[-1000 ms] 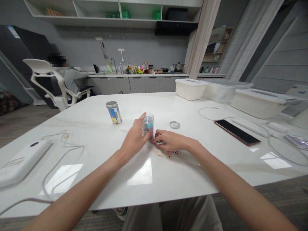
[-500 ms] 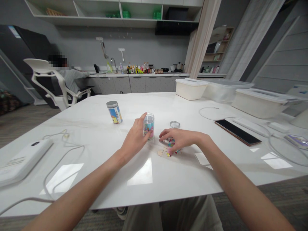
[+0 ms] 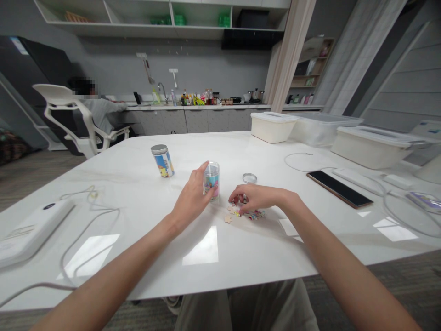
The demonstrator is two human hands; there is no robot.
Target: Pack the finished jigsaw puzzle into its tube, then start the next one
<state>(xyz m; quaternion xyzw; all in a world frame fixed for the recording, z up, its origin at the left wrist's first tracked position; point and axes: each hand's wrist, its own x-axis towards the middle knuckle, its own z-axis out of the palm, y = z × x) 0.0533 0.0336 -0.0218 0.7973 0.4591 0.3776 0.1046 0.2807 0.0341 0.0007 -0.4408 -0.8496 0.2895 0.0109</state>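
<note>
Kitchen cabinets (image 3: 206,120) line the grey far wall, and before them stands a glossy white table (image 3: 155,271), cut off at the lower left. Behind it, a seated person (image 3: 101,112) is mostly blocked by a white chair (image 3: 58,94), the head blurred out. At the left edge a white device (image 3: 34,230) runs out of view. The left hand (image 3: 193,195) is closed around a clear jar (image 3: 212,174) standing upright near the middle of the table; its palm covers part of the jar's side, and some fingers are hidden behind. The right hand (image 3: 255,196) curls loosely over a small pile of puzzle pieces (image 3: 257,214) just beside the jar, its visible fingertip and thumb apart; whether a piece sits under the other fingers, I cannot tell. One pale puzzle piece (image 3: 228,219) lies at the pile's near edge, and a silvery ring-shaped lid (image 3: 250,178) rests beyond the hand. The jar carries a blue and pink picture. Further left, a lidded canister (image 3: 163,161) bears a blue and yellow label with upright lettering too small to read; the print on the device is equally illegible.
</note>
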